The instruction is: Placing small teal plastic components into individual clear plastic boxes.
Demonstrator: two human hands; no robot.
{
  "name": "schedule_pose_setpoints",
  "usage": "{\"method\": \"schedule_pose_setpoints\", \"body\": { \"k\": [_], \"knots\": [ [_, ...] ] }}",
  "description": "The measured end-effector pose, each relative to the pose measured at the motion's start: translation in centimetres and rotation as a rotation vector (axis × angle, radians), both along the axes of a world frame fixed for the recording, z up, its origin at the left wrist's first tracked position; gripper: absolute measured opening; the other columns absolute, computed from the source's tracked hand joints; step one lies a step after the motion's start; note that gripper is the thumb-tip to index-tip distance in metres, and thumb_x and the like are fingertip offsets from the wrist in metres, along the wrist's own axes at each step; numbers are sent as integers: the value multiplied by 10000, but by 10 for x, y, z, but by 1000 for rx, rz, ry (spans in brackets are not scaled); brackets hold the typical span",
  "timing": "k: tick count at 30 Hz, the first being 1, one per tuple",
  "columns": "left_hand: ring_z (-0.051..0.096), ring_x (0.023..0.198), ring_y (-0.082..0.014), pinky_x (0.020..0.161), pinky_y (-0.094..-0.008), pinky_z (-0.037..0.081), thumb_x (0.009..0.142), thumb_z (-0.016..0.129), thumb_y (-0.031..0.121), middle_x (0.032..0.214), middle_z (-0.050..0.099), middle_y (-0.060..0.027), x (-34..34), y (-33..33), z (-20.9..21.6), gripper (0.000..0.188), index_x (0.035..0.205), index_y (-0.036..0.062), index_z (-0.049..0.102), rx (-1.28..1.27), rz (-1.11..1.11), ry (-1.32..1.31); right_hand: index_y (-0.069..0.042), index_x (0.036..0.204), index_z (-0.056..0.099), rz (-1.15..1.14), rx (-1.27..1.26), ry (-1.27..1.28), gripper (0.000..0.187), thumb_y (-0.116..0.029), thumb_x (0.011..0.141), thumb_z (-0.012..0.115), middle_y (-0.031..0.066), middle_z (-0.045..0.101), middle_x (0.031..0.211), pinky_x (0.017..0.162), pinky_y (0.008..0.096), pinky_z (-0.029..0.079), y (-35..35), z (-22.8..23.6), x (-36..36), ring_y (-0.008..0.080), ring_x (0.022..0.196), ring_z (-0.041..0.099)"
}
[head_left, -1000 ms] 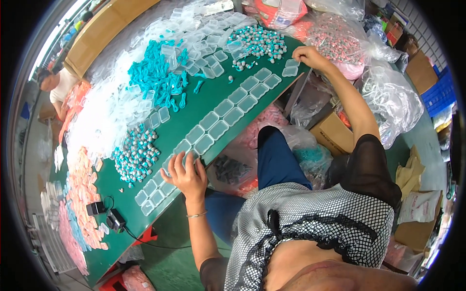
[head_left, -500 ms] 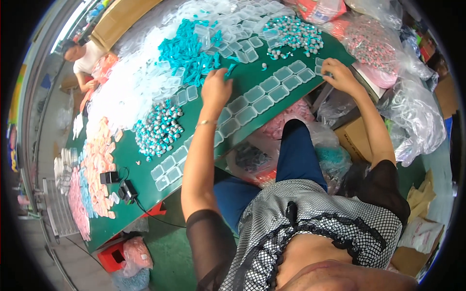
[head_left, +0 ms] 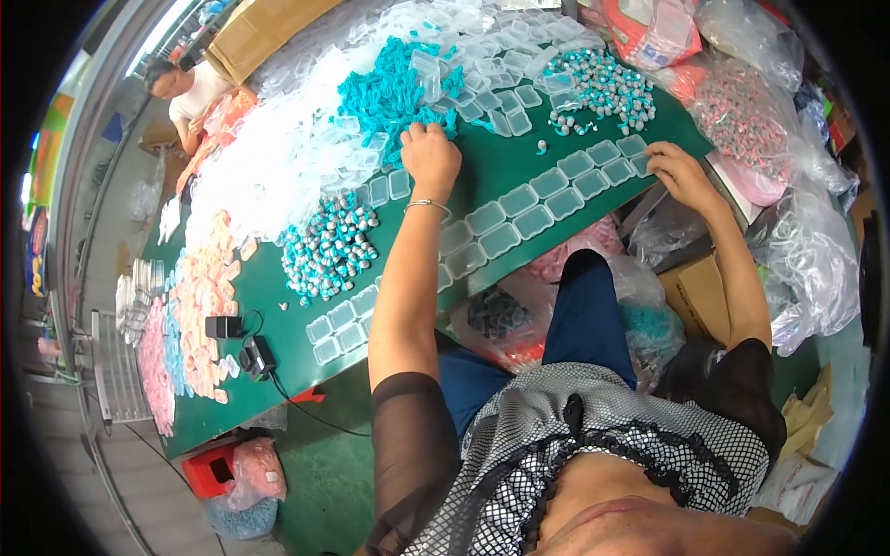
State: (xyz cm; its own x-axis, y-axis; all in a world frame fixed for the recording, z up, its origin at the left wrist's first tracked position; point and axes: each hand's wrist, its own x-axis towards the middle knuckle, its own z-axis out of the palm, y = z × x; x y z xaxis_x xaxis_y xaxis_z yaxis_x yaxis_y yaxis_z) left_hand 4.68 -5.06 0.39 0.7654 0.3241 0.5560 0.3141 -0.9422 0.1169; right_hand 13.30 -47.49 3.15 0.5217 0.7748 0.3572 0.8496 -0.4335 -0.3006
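Note:
My left hand reaches over the green table to the near edge of a heap of teal strap-like pieces. Its fingers are curled in, and their tips are hidden, so whatever they hold does not show. At the right end of a double row of small clear plastic boxes, my right hand has its bent fingers closed at the rim of the last box. The boxes lie edge to edge along the table's near side, and my left forearm covers some of them.
Silver-and-teal small parts lie heaped at left and far right. Beyond spreads a big pile of clear plastic. Peach pieces, a black adapter and its cable are at left. A co-worker sits at the far left.
The view has shifted a little. My left hand has moved away from me toward the teal heap, and the teal piece beside its fingers no longer shows. My right hand stays by the end box.

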Motion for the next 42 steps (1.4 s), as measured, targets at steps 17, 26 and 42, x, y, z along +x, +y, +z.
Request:
{"method": "schedule_pose_setpoints", "body": {
  "k": [17, 26, 42],
  "knots": [
    [610, 842, -390, 693, -471, 526, 772, 584, 107, 1017, 567, -208, 46, 22, -25, 275, 1044, 65, 583, -28, -172, 61, -43, 884, 600, -27, 56, -31, 184, 53, 730, 563, 113, 563, 1092, 843, 375, 461, 1, -4, -6, 308, 1029, 558],
    [632, 836, -356, 735, -413, 495, 788, 629, 105, 909, 640, -224, 31, 45, -10, 299, 1057, -25, 614, -398, -335, -315, -50, 890, 598, -16, 65, 34, 178, 41, 740, 564, 99, 562, 1110, 848, 367, 463, 4, -4, -7, 303, 1034, 558],
    [498, 727, -83, 557, -235, 408, 868, 615, 106, 843, 551, 23, -27, -52, 43, 192, 1055, 94, 574, -2034, -750, -392, -32, 1044, 613, 68, 451, 256, 237, -15, 812, 565, 113, 616, 1024, 809, 317, 489, 100, 43, -54, 259, 943, 606]
  ]
}}
